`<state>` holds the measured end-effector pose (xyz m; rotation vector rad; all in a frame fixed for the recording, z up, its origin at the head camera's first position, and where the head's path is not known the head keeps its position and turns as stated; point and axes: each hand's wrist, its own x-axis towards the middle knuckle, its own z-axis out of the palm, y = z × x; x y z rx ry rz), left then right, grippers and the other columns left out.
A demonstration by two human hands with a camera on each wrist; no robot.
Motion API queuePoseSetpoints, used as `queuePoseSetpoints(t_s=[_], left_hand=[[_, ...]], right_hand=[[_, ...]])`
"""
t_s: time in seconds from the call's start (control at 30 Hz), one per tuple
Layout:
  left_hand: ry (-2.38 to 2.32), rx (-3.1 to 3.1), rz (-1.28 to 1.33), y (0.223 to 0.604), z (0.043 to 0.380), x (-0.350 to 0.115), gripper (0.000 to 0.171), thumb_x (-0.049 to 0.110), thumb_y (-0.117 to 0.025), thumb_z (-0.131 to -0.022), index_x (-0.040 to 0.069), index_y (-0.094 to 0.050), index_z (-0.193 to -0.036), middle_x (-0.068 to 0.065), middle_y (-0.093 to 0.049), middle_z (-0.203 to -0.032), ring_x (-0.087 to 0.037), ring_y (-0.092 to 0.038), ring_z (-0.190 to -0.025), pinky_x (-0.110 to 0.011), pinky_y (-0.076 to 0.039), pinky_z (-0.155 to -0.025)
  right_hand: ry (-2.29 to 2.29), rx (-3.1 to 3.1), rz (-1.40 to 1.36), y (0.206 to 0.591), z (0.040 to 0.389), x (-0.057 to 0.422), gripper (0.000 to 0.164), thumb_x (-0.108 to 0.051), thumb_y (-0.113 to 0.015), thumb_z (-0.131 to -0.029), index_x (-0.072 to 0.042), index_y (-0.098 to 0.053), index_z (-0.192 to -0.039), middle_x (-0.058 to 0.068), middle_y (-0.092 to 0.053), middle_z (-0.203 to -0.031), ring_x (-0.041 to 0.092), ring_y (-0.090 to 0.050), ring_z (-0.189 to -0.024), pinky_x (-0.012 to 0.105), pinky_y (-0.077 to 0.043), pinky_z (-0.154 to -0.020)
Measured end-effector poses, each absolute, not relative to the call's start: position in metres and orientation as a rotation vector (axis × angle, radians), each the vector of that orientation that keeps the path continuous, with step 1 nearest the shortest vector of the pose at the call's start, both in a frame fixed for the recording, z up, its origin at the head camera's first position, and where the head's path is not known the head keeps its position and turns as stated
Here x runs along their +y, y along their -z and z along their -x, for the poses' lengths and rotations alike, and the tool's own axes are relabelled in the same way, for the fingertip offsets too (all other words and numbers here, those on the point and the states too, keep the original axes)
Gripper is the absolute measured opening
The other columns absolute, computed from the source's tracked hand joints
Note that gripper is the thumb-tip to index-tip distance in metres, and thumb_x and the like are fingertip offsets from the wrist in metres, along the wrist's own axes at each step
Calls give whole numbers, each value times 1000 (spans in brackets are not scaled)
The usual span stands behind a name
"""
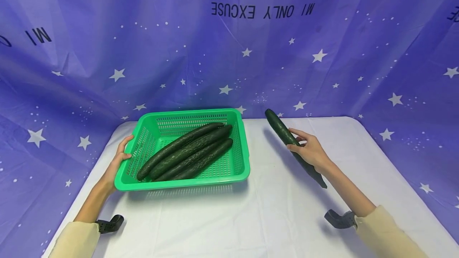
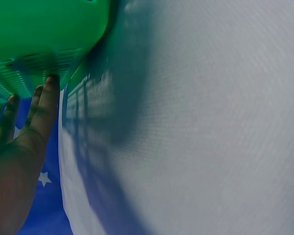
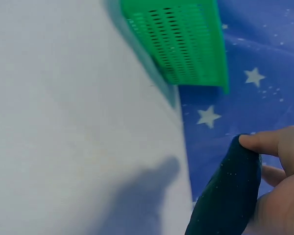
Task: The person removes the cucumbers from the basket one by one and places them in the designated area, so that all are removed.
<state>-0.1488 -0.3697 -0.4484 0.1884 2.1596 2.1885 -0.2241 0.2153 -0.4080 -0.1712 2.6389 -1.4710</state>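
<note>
A green plastic basket (image 1: 190, 185) with slotted walls sits left of centre, holding several long dark cucumbers (image 1: 192, 149) side by side on a slant. My left hand (image 1: 116, 162) is at the basket's left end. In the left wrist view its fingers (image 2: 46, 105) are straight, with their tips against the outside of the slotted wall. On the right, my right hand (image 1: 310, 150) grips another cucumber (image 1: 279, 127) around its middle, thumb on the near side. That cucumber slants from upper left to lower right above the tabletop, its shadow beside it.
A white cloth covers the table (image 1: 201, 226). Purple fabric (image 1: 186, 51) with stars and upside-down lettering hangs behind the table and along both sides. Black curved mounts (image 1: 111, 224) are strapped at both wrists, by the cream sleeves (image 1: 77, 240).
</note>
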Motion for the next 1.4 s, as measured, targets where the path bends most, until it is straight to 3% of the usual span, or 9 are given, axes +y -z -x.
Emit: queuePoseSetpoints(t_s=[0.5, 1.4], left_hand=[[-2194, 2149, -205, 449, 149, -370, 57, 14, -24, -102, 39, -17, -153, 0, -27, -136, -10, -52, -101, -25, -49, -78], [-2195, 2155, -207, 449, 149, -369, 56, 15, -25, -102, 39, -18, -152, 0, -28, -135, -10, -50, -102, -24, -48, -79]], right_hand=[[1394, 2608, -96, 460, 212, 214, 67, -14, -67, -92, -5, -39, -152, 24, -51, -120, 35, -51, -104, 38, -44, -79], [1276, 2670, -77, 467, 216, 203, 74, -22, -71, -89, -5, -35, -151, 19, -53, -112, 33, -52, -98, 44, -45, -80]])
